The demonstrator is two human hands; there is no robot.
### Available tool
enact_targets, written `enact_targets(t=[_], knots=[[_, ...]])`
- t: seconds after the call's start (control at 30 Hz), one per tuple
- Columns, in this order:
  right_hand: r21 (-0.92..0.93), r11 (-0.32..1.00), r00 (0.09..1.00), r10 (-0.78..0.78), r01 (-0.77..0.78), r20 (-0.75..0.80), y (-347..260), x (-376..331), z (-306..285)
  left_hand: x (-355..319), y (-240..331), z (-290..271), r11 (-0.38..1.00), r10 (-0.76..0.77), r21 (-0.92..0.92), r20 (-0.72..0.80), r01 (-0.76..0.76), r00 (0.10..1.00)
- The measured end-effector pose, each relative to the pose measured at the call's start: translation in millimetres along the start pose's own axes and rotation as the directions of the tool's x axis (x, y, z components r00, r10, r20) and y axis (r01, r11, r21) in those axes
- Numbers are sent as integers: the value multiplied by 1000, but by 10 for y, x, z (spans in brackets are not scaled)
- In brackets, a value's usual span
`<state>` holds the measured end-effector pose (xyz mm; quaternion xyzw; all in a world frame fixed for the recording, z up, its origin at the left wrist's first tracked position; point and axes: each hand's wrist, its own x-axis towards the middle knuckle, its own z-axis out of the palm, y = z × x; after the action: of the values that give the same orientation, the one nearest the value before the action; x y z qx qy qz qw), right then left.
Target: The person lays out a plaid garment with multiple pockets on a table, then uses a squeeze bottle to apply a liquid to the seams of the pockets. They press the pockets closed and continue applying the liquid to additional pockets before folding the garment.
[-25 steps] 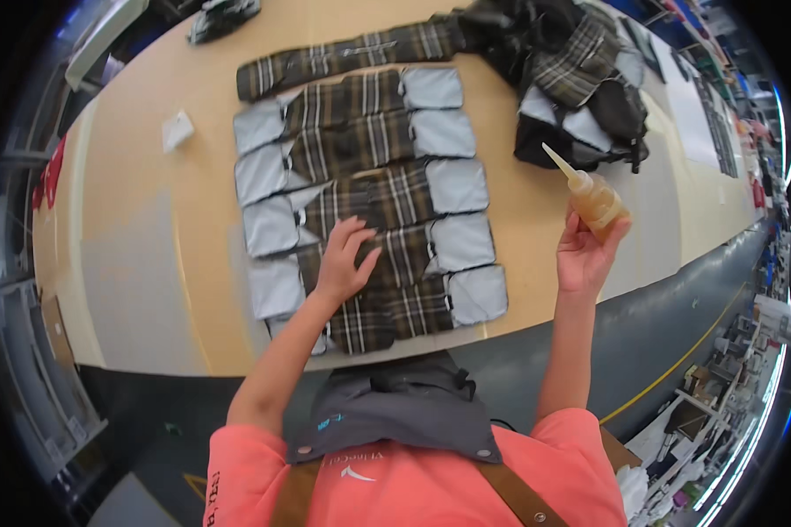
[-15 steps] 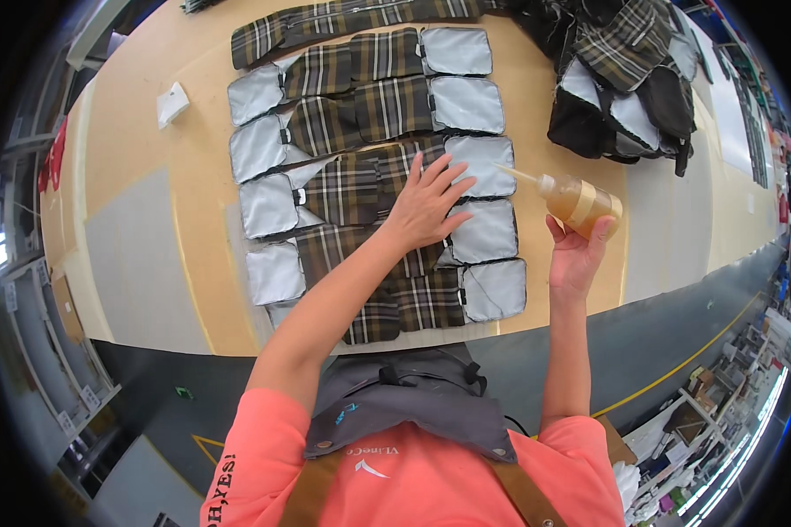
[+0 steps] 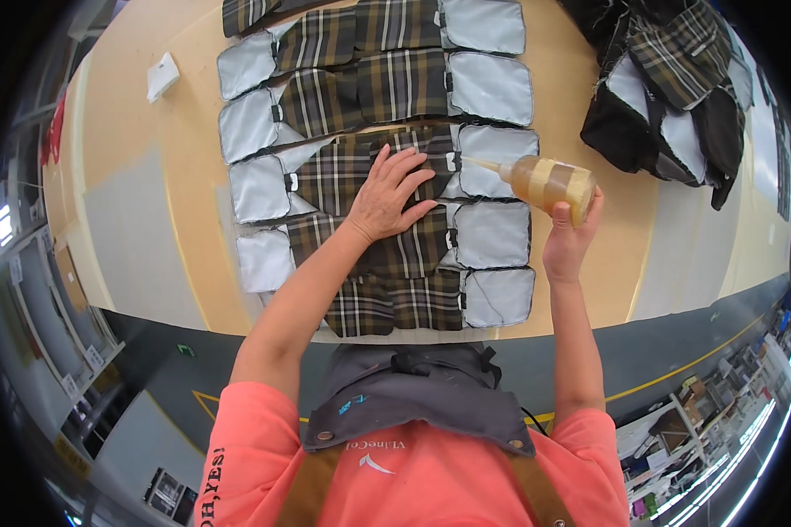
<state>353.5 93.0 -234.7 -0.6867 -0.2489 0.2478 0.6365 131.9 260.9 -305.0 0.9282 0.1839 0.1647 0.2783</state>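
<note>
Several plaid fabric pieces [image 3: 330,171] in brown, black and white lie in overlapping rows on the table, with pale grey pocket pouches [image 3: 498,162] along both sides. My left hand [image 3: 390,195] rests flat on the plaid of a middle row, fingers spread. In my right hand [image 3: 568,239] is a clear squeeze bottle [image 3: 549,183] of amber liquid, banded with yellowish tape. It is tilted with its thin nozzle pointing left. The nozzle tip is beside a small white tab [image 3: 453,162] at the plaid's right edge; whether they touch I cannot tell.
A heap of plaid, black and grey fabric parts [image 3: 677,97] lies at the table's far right. A small white piece [image 3: 162,77] sits at the far left. The wooden table [image 3: 141,140] ends in a curved near edge in front of my apron [image 3: 413,395].
My right hand has brought the bottle's nozzle left and lower, to the plaid's edge by the tab. My left hand has slid left off the grey pouch, uncovering the tab.
</note>
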Motion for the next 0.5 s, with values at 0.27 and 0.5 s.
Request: enact_targets(t=[0.27, 0.5], knots=[[12, 1000, 984, 3, -5, 180, 3, 129, 184, 5, 12, -28, 1000, -6, 9, -9, 6, 1000], [1, 1000, 970, 4, -4, 243, -19, 133, 118, 11, 13, -32, 1000, -17, 7, -12, 18, 1000]])
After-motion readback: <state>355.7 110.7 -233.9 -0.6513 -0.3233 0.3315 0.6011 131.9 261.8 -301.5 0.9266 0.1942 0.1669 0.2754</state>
